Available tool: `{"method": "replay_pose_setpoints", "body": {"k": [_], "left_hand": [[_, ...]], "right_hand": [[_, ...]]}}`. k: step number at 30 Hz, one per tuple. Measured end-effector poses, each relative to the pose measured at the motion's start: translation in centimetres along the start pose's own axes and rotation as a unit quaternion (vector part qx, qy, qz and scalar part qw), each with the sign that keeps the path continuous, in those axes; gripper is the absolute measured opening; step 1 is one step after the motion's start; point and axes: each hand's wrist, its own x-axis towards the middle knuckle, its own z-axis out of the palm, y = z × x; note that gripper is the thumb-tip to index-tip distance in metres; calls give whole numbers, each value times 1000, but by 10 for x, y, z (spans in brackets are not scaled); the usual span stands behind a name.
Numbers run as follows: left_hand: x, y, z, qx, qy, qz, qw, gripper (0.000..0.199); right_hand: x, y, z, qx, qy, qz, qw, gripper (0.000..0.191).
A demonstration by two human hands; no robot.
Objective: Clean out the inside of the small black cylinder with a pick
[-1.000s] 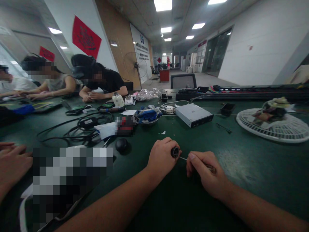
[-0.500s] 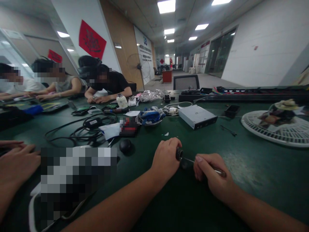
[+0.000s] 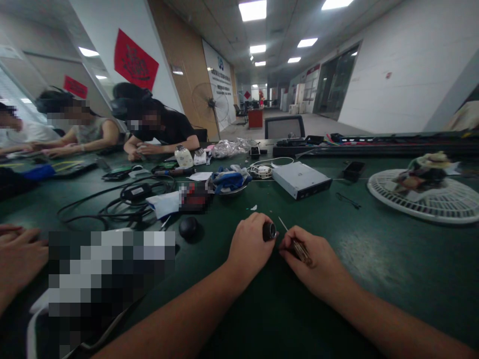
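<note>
My left hand [image 3: 251, 240] is wrapped round a small black cylindrical part [image 3: 269, 231], whose round open end faces toward the right. Just right of it, my right hand [image 3: 310, 252] grips a screwdriver by its brownish handle [image 3: 301, 252]. The thin metal shaft [image 3: 283, 224] points up and to the left, apart from the black part. Both hands are over the green table [image 3: 262, 314].
Left of my hands lies a black mouse [image 3: 188, 228]. Beyond are black cables [image 3: 136, 191], a blue cloth bundle [image 3: 230, 179] and a silver disc drive [image 3: 301, 179]. A white fan grille [image 3: 422, 202] is at the right. Another person's hand [image 3: 22, 252] rests at the left edge.
The screwdriver's shaft has swung away from the black part and now points up and left. My right hand has turned and moved slightly left. The view has shifted a little to the right.
</note>
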Motion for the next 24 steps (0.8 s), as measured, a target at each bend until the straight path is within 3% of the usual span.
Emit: {"method": "replay_pose_setpoints", "body": {"k": [4,7,13,24], "left_hand": [[0,1,-2,-7,-43,62,997,19],[0,4,-5,4,-68,106,992,21],[-1,7,-7,12,-78,120,990,18],[1,5,-6,-15,-86,155,984,10]], "right_hand": [[1,6,-3,133,91,10,987,22],[2,9,-4,190,125,9,974,24],[2,10,-3,184,144,20,972,25],[8,14,-2,239,126,59,961,33]]}}
